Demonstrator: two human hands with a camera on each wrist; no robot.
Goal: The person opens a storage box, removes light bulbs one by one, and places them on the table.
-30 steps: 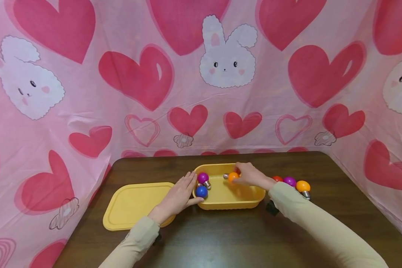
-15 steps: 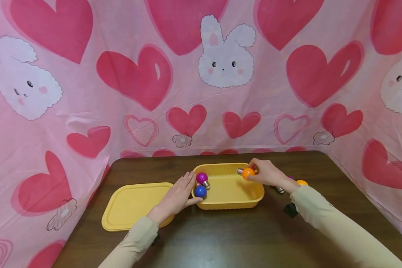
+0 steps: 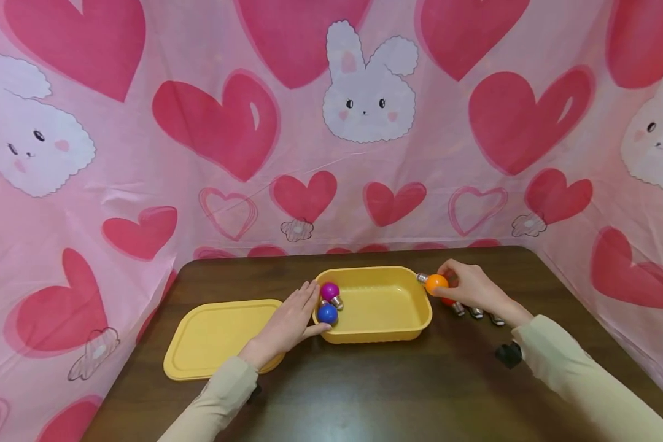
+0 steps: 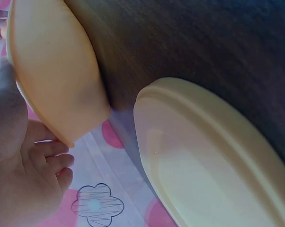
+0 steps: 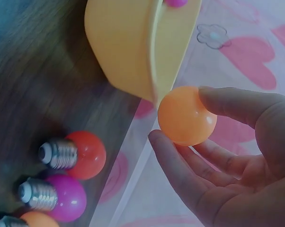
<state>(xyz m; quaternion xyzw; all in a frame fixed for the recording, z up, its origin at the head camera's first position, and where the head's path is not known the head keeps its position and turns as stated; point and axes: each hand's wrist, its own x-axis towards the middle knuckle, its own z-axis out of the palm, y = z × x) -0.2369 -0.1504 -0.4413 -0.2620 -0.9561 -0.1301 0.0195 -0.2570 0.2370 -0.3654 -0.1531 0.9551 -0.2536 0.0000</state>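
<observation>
My right hand (image 3: 477, 291) pinches an orange light bulb (image 3: 436, 283) between thumb and fingers, its metal base pointing left, just beyond the right rim of the yellow plastic box (image 3: 376, 336). In the right wrist view the same orange bulb (image 5: 186, 116) shows its round glass; the base is hidden. My left hand (image 3: 287, 319) rests against the box's left end, fingers extended along the rim and thumb at the near corner. The left wrist view shows this hand (image 4: 24, 156) touching the box rim (image 4: 43, 120). Inside lie a purple bulb (image 3: 329, 291) and a blue bulb (image 3: 327, 314).
A flat yellow lid (image 3: 221, 341) lies left of the box, partly under my left forearm. Right of the box, a red bulb (image 5: 88, 155), a purple bulb (image 5: 66, 198) and another orange bulb (image 5: 40, 220) lie in a row. Printed cloth hangs behind the table.
My right hand has lifted the orange bulb and carried it rightward, from inside the box to past its right rim. The left hand stays at the box's left end.
</observation>
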